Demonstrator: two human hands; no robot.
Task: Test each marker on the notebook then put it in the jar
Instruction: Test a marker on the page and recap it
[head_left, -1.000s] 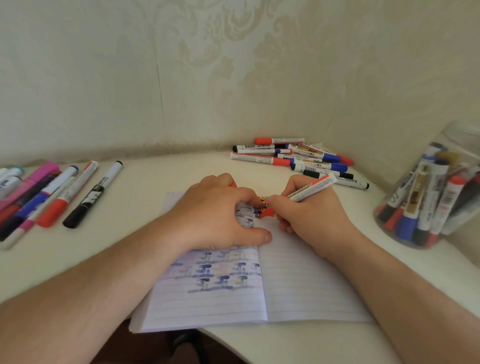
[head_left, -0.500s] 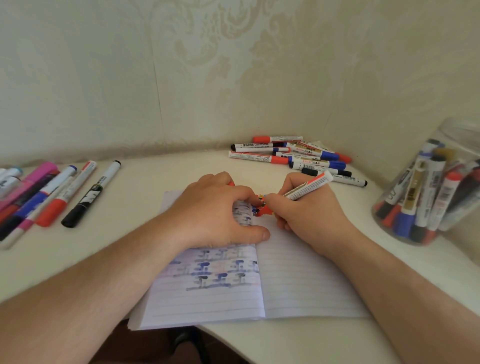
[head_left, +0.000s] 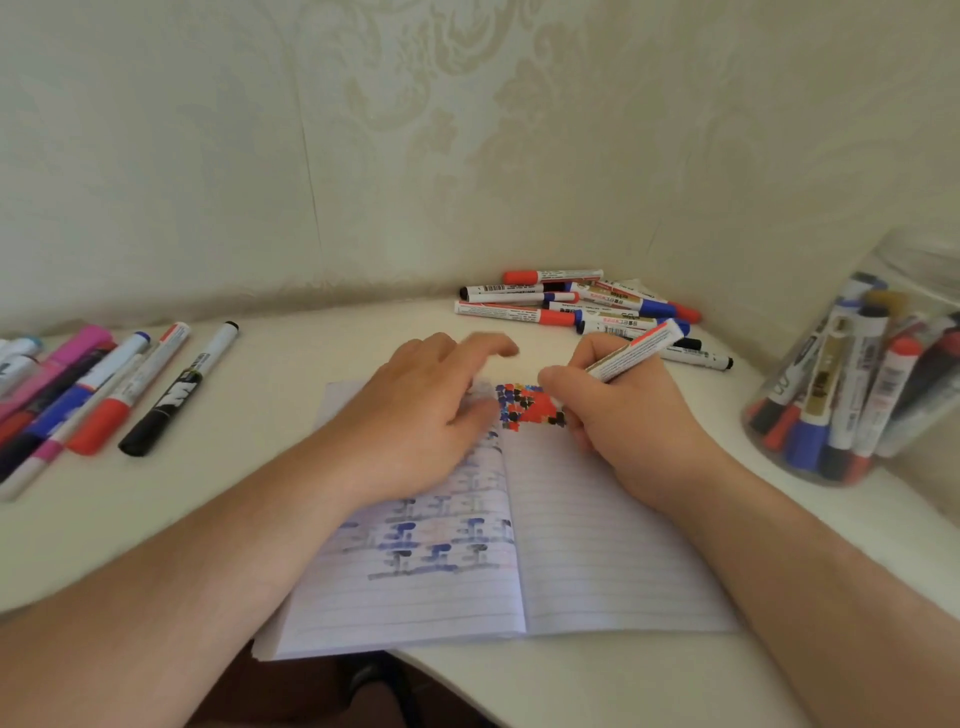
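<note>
An open lined notebook (head_left: 597, 551) lies on the white table in front of me. My right hand (head_left: 639, 426) grips a white marker with a red band (head_left: 636, 352), its tip down on a patch of red, blue and black marks (head_left: 527, 404) at the top of the right page. My left hand (head_left: 426, 415) rests on the left page, its fingers stretched out, raised and blurred, with nothing seen in them. A clear jar (head_left: 862, 374) with several markers inside stands at the right.
A pile of several markers (head_left: 576, 306) lies at the back against the wall, just behind my right hand. A row of several markers (head_left: 109, 384) lies at the left. Wallpapered walls close the corner behind. The table's front edge curves under the notebook.
My left hand's fingers have uncurled and lifted away from the marker tip, uncovering the patch of coloured marks. My right hand keeps the marker on the page.
</note>
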